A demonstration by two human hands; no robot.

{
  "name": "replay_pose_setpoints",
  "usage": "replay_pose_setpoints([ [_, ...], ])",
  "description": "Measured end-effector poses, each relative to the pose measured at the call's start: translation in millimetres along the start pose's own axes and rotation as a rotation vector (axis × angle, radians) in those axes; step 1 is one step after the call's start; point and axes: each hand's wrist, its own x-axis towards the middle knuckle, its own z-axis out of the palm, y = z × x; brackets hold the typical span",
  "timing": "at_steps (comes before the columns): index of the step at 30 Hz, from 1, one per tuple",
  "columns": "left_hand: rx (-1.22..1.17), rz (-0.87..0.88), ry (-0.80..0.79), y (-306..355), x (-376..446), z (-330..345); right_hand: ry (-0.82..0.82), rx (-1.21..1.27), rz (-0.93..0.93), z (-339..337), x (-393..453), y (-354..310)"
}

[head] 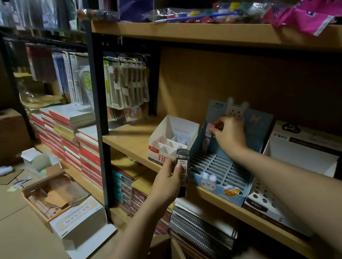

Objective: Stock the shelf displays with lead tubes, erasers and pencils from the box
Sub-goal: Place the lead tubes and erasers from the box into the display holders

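On the middle shelf (129,142), a blue rabbit display (218,166) sits tilted back, its slotted tray mostly unfilled. The right hand (228,133) reaches into the top rear corner of this display, fingertips pinched on a small pink pack (209,131), probably an eraser or lead tube; which one is too dim to tell. A few similar packs stand in the slots just below it. The left hand (168,180) hovers just in front of the display's left corner, fingers and thumb wrapped round a dark stack of tubes (183,170) held upright. A white divided display (172,138) stands just left of the blue one, and a white box (302,147) just right of it. Down on the floor, left of the display, lies an open carton (52,194).

The step in hand looks like seating one pack in a rear slot. Next, the right hand would likely release it, take another piece from the left hand's stack, and line it up with the neighbouring slot, keeping it upright so it slides between the thin dividers.
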Motion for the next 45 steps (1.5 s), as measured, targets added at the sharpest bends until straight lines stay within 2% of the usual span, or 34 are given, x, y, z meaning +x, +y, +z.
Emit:
replay_pose_setpoints([
  [5,-0.062,-0.016,-0.042,2.1,-2.6,-2.6,-0.022,-0.094,-0.046,-1.5,-3.4,-2.4],
  [9,-0.225,-0.038,-0.071,3.1,-6.1,-2.9,-0.073,-0.143,-0.071,-11.4,-13.5,-3.7],
  [11,-0.283,-0.039,-0.077,6.2,-6.3,-5.1,-0.108,0.028,-0.041,-15.9,-21.4,-6.9],
  [13,-0.307,-0.022,-0.085,9.7,-6.7,-7.3,-0.266,0.266,-0.031,-18.9,-30.4,-12.2],
  [15,-0.301,0.0,-0.087,13.7,-8.1,-9.5,-0.407,0.332,-0.09,-19.7,-40.3,-16.6],
  [19,-0.28,0.036,-0.117,20.9,-14.4,-11.6,-0.416,0.137,-0.213,-19.7,-52.8,-28.4],
  [23,-0.221,0.058,-0.173,30.6,-19.5,-17.3,-0.453,0.143,-0.182,-21.3,-55.3,-43.0],
  [28,-0.101,0.083,-0.244,43.7,-19.5,-26.9,-0.48,0.079,-0.257,-23.5,-46.2,-61.2],
  [31,-0.07,0.128,-0.164,45.5,-12.9,-31.4,-0.481,0.029,-0.284,-26.9,-30.3,-71.0],
  [33,-0.016,0.187,0.024,42.2,-4.3,-37.1,-0.418,0.068,-0.286,-31.2,-12.6,-77.3],
  [35,0.099,0.225,0.265,35.0,5.9,-46.3,-0.27,0.095,-0.309,-33.0,7.3,-81.8],
  [37,0.213,0.204,0.388,24.8,15.2,-55.0,-0.135,0.089,-0.326,-27.7,23.4,-82.4],
  [40,0.293,0.163,0.41,10.6,25.1,-58.8,-0.081,0.07,-0.352,-5.2,36.3,-78.0],
  [45,0.29,0.149,0.375,-0.2,39.3,-43.9,-0.109,0.039,-0.357,37.7,46.4,-67.0],
])
